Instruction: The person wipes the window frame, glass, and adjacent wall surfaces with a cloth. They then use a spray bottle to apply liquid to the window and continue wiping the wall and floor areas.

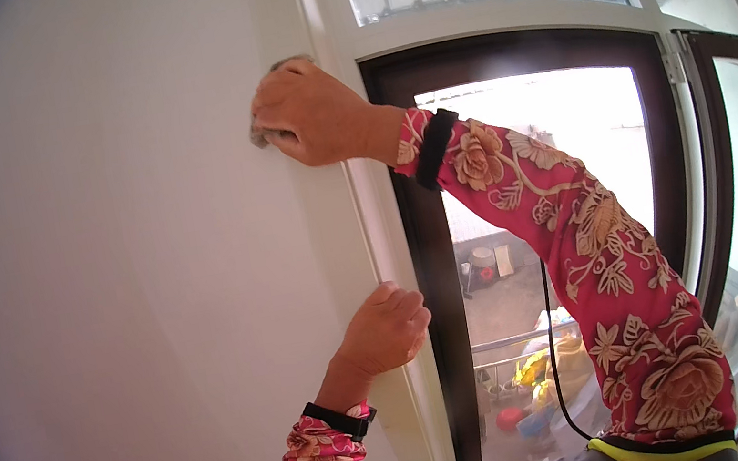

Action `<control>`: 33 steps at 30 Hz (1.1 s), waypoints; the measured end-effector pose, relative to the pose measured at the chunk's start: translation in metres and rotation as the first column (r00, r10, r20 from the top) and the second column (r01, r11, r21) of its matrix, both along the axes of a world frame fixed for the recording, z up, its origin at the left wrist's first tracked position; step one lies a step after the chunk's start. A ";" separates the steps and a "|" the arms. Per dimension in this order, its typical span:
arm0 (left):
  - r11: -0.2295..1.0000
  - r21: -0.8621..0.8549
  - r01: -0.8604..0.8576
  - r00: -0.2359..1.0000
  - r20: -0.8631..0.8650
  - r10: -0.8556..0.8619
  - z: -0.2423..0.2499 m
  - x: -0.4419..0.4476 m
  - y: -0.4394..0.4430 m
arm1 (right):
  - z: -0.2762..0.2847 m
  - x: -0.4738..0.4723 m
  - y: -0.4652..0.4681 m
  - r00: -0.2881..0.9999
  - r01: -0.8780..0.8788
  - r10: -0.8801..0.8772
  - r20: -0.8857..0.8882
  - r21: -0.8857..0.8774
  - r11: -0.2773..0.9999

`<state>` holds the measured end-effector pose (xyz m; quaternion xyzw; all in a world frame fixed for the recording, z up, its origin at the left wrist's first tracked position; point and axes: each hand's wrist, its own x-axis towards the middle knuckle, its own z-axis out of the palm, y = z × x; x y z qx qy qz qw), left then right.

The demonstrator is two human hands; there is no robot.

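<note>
My right hand [314, 112] reaches up from the right and presses a bunched grey cloth [260, 137] flat to the white wall [158, 227], close beside the white window frame [380, 229]. Most of the cloth is hidden under my palm and fingers; only its edges show. Lower down, my left hand [384, 326] is curled into a fist against the frame's inner edge. Nothing shows between its fingers. Both forearms wear red floral sleeves with black bands at the wrists.
A dark brown sash [451, 362] with a bright pane stands right of the frame. Farther right, a second dark-framed sash [711, 176] stands at an angle. A black cord [555, 360] hangs before the glass. Outside are a metal rail [502, 342], bags and a red round object [511, 418].
</note>
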<state>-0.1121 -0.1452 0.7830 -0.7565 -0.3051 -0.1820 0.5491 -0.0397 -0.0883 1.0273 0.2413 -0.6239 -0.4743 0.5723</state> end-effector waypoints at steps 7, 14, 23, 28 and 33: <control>1.000 0.006 -0.023 1.000 -0.004 0.023 -0.004 -0.003 -0.002 | 0.050 0.023 0.046 0.934 -0.298 0.274 -0.230 -0.078 0.951; 1.000 -0.003 0.020 1.000 0.022 -0.020 -0.007 -0.001 -0.001 | 0.089 0.048 0.091 0.818 0.084 -0.321 -0.477 -0.454 0.887; 0.999 0.028 0.018 1.000 0.013 -0.018 -0.014 -0.007 -0.005 | 0.098 0.090 0.129 0.847 0.143 -0.281 -0.452 -0.316 0.938; 0.999 0.041 0.004 1.000 0.022 -0.005 -0.026 -0.045 -0.023 | 0.100 0.154 0.146 0.781 0.354 -0.404 -0.477 -0.196 0.915; 0.999 0.044 0.001 1.000 0.008 -0.001 -0.030 -0.086 -0.026 | 0.099 0.255 0.180 0.676 0.561 -0.467 -0.570 -0.013 0.828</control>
